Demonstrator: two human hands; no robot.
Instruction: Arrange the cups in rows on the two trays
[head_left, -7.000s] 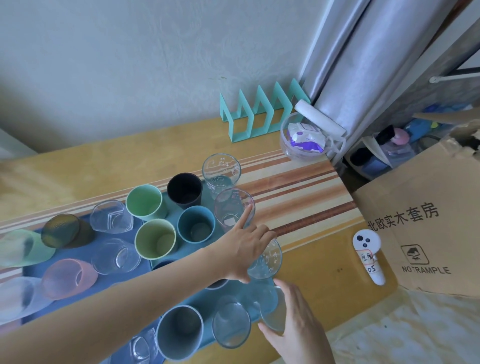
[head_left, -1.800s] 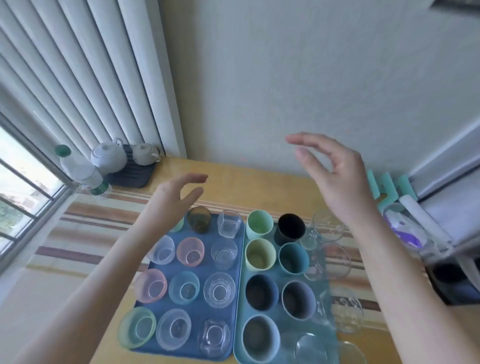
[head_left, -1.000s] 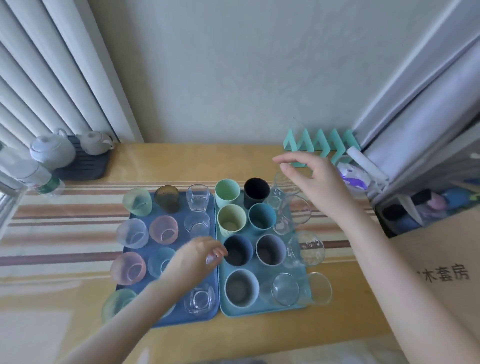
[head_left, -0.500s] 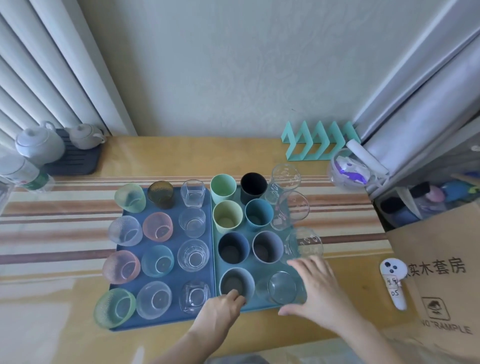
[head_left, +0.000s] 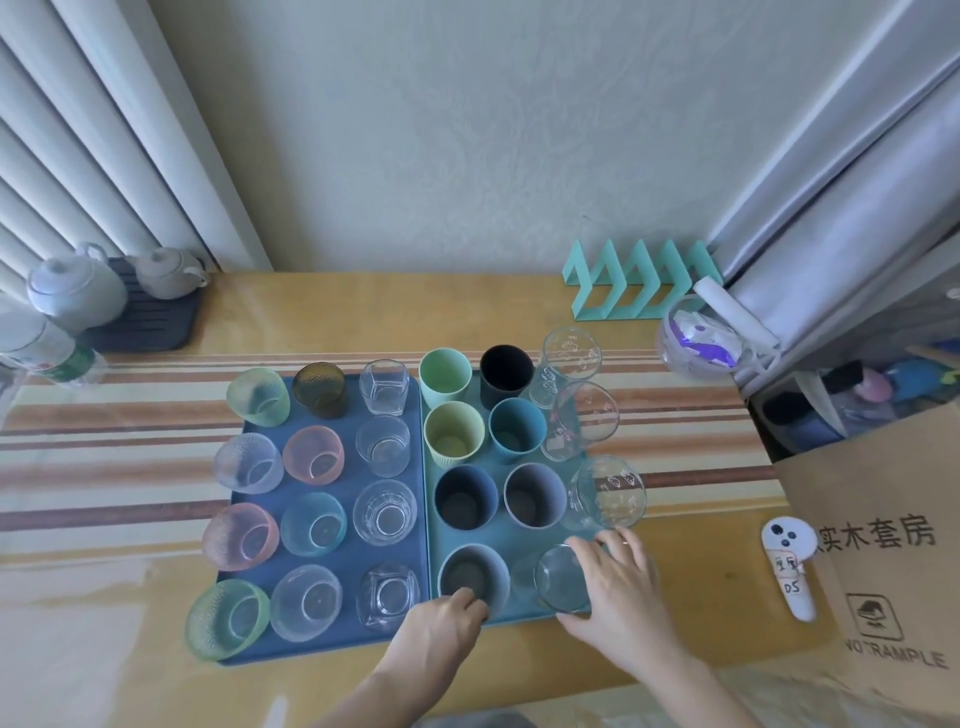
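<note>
A dark blue tray (head_left: 260, 652) on the left holds several tinted and clear glasses in rows. Against its right side, a teal tray (head_left: 426, 457) holds coloured cups and clear glasses in rows. My left hand (head_left: 441, 636) is at the teal tray's front edge, its curled fingertips touching the near wall of the front grey cup (head_left: 470, 574). My right hand (head_left: 621, 597) lies over the tray's front right corner. Its fingers wrap a clear glass that is mostly hidden under the hand, and its thumb rests beside another clear glass (head_left: 558, 577).
Two teapots on a dark mat (head_left: 150, 322) and a water bottle (head_left: 47, 353) stand at the back left. A teal rack (head_left: 634, 286) and a clear bowl (head_left: 701, 338) are at the back right. At the right, a white controller (head_left: 789, 566) lies by a cardboard box (head_left: 883, 545).
Both hands came down from above the cups to the teal tray's front edge. Over the last half second they hardly moved.
</note>
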